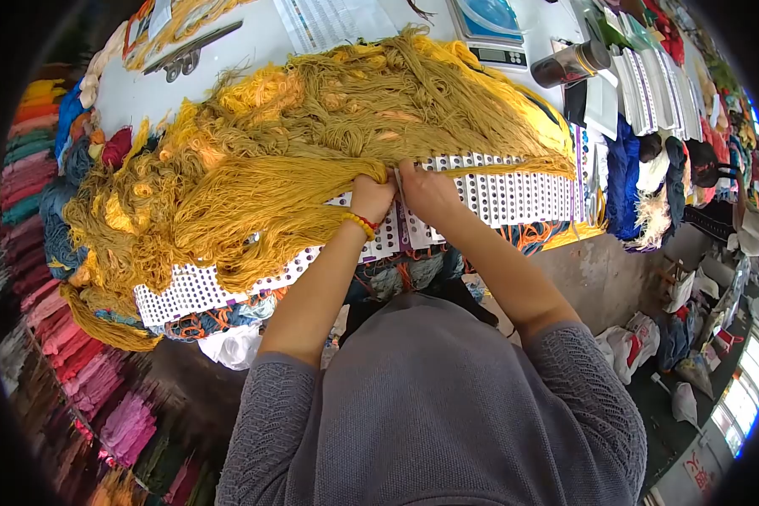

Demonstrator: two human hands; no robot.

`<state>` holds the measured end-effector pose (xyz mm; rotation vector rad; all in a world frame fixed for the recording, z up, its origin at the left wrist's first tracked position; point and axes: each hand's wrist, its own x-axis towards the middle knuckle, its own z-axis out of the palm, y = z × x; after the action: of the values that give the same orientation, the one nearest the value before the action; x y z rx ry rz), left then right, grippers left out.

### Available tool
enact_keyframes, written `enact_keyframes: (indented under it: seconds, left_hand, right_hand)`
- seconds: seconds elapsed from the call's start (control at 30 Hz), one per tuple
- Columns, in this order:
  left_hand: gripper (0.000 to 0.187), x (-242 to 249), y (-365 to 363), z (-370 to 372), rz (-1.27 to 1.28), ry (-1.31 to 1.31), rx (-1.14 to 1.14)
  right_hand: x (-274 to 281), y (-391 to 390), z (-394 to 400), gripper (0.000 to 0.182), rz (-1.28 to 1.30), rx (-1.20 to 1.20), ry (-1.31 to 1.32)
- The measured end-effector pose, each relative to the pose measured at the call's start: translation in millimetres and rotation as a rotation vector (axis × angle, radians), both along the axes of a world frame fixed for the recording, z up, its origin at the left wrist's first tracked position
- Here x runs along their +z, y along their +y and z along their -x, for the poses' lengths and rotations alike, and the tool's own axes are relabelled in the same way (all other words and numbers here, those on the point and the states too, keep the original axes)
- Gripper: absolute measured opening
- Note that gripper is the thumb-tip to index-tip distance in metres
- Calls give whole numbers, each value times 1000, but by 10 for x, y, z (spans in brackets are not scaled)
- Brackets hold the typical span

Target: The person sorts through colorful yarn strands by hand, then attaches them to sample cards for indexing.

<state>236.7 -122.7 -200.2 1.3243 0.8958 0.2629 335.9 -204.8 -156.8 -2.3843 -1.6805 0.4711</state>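
Observation:
A large heap of olive-gold yarn (337,110) spreads over the work surface, mixed with brighter yellow strands. My left hand (373,196), with a red and yellow bead bracelet at the wrist, is closed around a thick yarn bundle (270,190) that fans out to the left. Right beside it, my right hand (428,194) is pinched shut at a narrow white strip between the hands; its fingertips hide exactly what they grip. From behind this hand a thin yarn strand runs right, across white cards (514,190) punched with rows of dark holes.
Behind the heap are a digital scale (502,57), a dark cylindrical jar (569,65) and a printed sheet (325,24). A metal clip bar (192,52) lies at the back left. Blue yarn (622,185) hangs at the right, and coloured skeins (76,346) line the left.

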Motion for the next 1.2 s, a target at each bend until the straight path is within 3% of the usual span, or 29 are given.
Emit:
enact_keyframes:
  seconds: [0.17, 0.23, 0.3, 0.33, 0.43, 0.47, 0.5, 0.57, 0.83, 0.9, 0.93, 1.0, 1.03, 1.13, 1.2]
  left_hand:
    - [9, -24, -41, -9, 12, -122, 65]
    - [10, -50, -24, -12, -31, -25, 42]
    - [12, -51, -18, -28, -100, 36, 26]
    - [14, -43, -5, -21, -169, 100, 14]
    - [9, 104, 84, 83, -31, 250, 7]
    - [8, 405, 209, 112, -77, 429, -156]
    - [8, 333, 230, 155, -79, 431, -159]
    - [22, 125, 228, 254, -10, 178, -95]
    - [23, 220, 170, 186, -190, 426, -115]
    - [25, 221, 91, 233, -166, 94, -15]
    - [25, 266, 83, 268, -165, 95, -17]
    - [26, 435, 135, 360, 455, -86, -6]
    - [28, 549, 197, 403, 649, -232, -116]
    - [30, 674, 170, 381, 777, -287, -88]
    - [34, 660, 104, 268, 708, -97, -51]
  right_hand:
    - [22, 48, -28, 9, 68, -37, 53]
    - [-35, 57, -65, 12, 120, -56, 90]
    - [-100, 42, -87, 18, -68, -191, 333]
    - [-81, 31, -82, 18, -70, -190, 336]
    - [140, -23, -81, 29, 89, -371, 472]
    - [135, -37, -82, 29, 89, -375, 474]
    - [120, -54, -85, 30, 74, -370, 492]
    - [61, -79, -73, 31, 60, -359, 515]
    - [-56, -134, -67, 28, -92, -348, 541]
    - [-91, -160, -58, 27, -129, -356, 545]
    - [-111, -169, -45, 26, -167, -362, 553]
    - [-170, -182, -9, 23, -232, -357, 533]
    - [-191, -190, 1, 20, -298, -351, 511]
    - [-186, -216, 2, 13, -393, -343, 442]
    - [-90, -226, 81, 7, -561, -259, 413]
